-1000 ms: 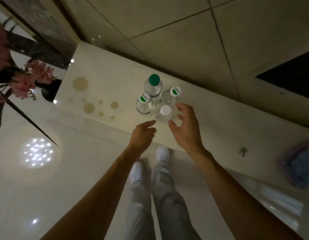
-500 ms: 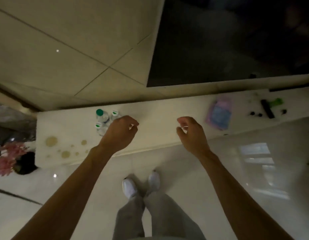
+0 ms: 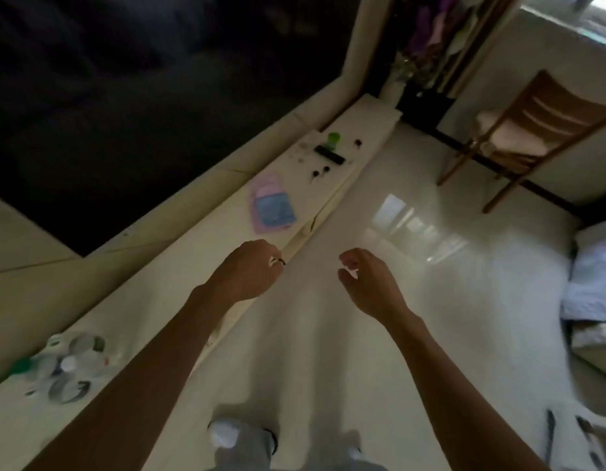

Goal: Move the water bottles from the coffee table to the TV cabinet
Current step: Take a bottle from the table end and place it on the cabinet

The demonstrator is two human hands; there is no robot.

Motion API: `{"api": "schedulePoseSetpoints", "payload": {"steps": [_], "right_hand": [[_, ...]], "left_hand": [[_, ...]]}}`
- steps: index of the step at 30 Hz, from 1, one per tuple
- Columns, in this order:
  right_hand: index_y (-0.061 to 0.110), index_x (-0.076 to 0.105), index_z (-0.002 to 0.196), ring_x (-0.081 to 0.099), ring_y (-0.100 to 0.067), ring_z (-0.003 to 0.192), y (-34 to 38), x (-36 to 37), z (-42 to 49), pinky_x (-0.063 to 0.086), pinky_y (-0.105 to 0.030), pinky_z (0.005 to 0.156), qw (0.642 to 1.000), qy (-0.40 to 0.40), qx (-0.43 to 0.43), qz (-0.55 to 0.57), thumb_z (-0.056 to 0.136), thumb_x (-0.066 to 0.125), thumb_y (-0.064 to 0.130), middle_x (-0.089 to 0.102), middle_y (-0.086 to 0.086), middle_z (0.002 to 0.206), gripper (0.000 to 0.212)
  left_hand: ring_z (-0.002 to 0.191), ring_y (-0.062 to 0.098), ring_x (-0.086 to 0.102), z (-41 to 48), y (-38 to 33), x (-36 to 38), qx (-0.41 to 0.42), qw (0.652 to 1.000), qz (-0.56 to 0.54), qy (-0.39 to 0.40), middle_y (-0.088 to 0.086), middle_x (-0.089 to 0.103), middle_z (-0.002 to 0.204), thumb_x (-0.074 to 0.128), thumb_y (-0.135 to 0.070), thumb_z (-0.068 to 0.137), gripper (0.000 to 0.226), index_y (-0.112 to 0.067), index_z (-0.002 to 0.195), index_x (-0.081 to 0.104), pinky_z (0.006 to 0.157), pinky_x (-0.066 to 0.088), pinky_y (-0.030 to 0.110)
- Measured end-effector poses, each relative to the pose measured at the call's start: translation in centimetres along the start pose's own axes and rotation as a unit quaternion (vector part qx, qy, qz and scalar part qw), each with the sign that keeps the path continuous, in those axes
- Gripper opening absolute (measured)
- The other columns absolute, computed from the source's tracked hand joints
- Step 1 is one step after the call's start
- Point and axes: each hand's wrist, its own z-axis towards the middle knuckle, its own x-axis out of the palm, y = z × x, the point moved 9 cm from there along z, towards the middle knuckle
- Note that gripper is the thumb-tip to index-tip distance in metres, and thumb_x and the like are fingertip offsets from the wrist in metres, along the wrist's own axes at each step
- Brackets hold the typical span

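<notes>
Several clear water bottles (image 3: 67, 365) with white and green caps stand clustered on the long cream TV cabinet (image 3: 158, 266) at the lower left, blurred by motion. My left hand (image 3: 250, 270) hovers over the cabinet's front edge, well to the right of the bottles, fingers curled in and holding nothing. My right hand (image 3: 366, 283) hangs over the floor, loosely curled with thumb and fingers apart, also empty. The coffee table is not in view.
A pink and blue flat item (image 3: 272, 207), a black remote (image 3: 328, 154) and a green object (image 3: 333, 139) lie further along the cabinet. The dark TV screen (image 3: 124, 96) rises behind it. A wooden chair (image 3: 539, 130) stands far right, bedding (image 3: 593, 277) at the right edge.
My right hand has let go of the white-capped bottle in the cluster. My view has swung right along the cabinet, and both hands have drawn away from the bottles, empty.
</notes>
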Motion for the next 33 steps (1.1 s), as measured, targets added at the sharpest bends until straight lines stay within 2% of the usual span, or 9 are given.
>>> {"api": "schedulePoseSetpoints", "payload": {"steps": [3, 8, 13, 18, 27, 30, 33], "right_hand": [[0.017, 0.061, 0.116, 0.061, -0.015, 0.102, -7.2, -5.7, -3.2, 0.05, -0.028, 0.087, 0.998, -0.047, 0.034, -0.016, 0.092, 0.058, 0.022, 0.063, 0.0, 0.114, 0.025], [0.014, 0.063, 0.113, 0.063, -0.017, 0.096, -19.3, -14.6, -9.8, 0.05, -0.028, 0.084, 0.988, -0.106, 0.105, -0.027, 0.091, 0.061, 0.021, 0.065, -0.004, 0.111, 0.023], [0.01, 0.065, 0.111, 0.063, -0.02, 0.097, -30.0, -22.2, -16.9, 0.05, -0.03, 0.083, 0.972, -0.14, 0.18, -0.052, 0.09, 0.06, 0.022, 0.066, -0.008, 0.112, 0.025], [0.011, 0.067, 0.108, 0.064, -0.022, 0.097, -38.7, -27.7, -23.9, 0.049, -0.031, 0.082, 0.95, -0.148, 0.269, -0.056, 0.089, 0.058, 0.026, 0.068, -0.009, 0.11, 0.026], [0.014, 0.066, 0.108, 0.063, -0.021, 0.099, -47.6, -33.2, -33.6, 0.048, -0.033, 0.086, 0.896, -0.197, 0.397, -0.032, 0.089, 0.057, 0.031, 0.069, -0.006, 0.108, 0.027], [0.013, 0.066, 0.111, 0.063, -0.02, 0.098, -50.0, -33.9, -34.8, 0.05, -0.033, 0.088, 0.88, -0.2, 0.431, -0.011, 0.09, 0.057, 0.03, 0.068, -0.007, 0.11, 0.028], [0.012, 0.065, 0.114, 0.062, -0.021, 0.1, -52.2, -34.8, -34.7, 0.047, -0.031, 0.087, 0.865, -0.199, 0.46, -0.01, 0.091, 0.056, 0.029, 0.066, -0.006, 0.113, 0.029]], "left_hand": [[0.119, 0.025, 0.056, 1.4, -7.7, 3.7, 0.047, 0.998, 0.04, 0.016, 0.01, 0.059, 0.132, 0.053, -0.024, 0.096, 0.034, -0.009, 0.125, 0.06, 0.099, 0.041, 0.028], [0.117, 0.023, 0.056, 1.5, -20.3, 12.5, 0.139, 0.983, 0.104, 0.057, 0.007, 0.06, 0.129, 0.052, -0.027, 0.096, 0.033, -0.012, 0.123, 0.063, 0.099, 0.043, 0.029], [0.112, 0.023, 0.06, 0.3, -32.7, 21.9, 0.229, 0.952, 0.177, 0.103, 0.004, 0.063, 0.126, 0.051, -0.032, 0.094, 0.031, -0.018, 0.118, 0.065, 0.096, 0.049, 0.036], [0.111, 0.024, 0.06, -0.7, -43.4, 29.1, 0.317, 0.908, 0.249, 0.117, 0.005, 0.064, 0.122, 0.049, -0.032, 0.095, 0.03, -0.018, 0.116, 0.065, 0.092, 0.049, 0.034], [0.103, 0.021, 0.062, -0.7, -55.6, 38.3, 0.434, 0.824, 0.32, 0.172, 0.002, 0.068, 0.112, 0.047, -0.034, 0.095, 0.028, -0.017, 0.108, 0.066, 0.079, 0.049, 0.032], [0.104, 0.02, 0.062, 0.2, -58.4, 41.1, 0.46, 0.799, 0.333, 0.198, 0.001, 0.067, 0.114, 0.047, -0.033, 0.097, 0.029, -0.017, 0.112, 0.066, 0.074, 0.045, 0.03], [0.103, 0.02, 0.061, 2.0, -60.8, 43.5, 0.483, 0.777, 0.334, 0.228, 0.003, 0.065, 0.116, 0.046, -0.033, 0.097, 0.031, -0.016, 0.115, 0.064, 0.078, 0.048, 0.03]]}}
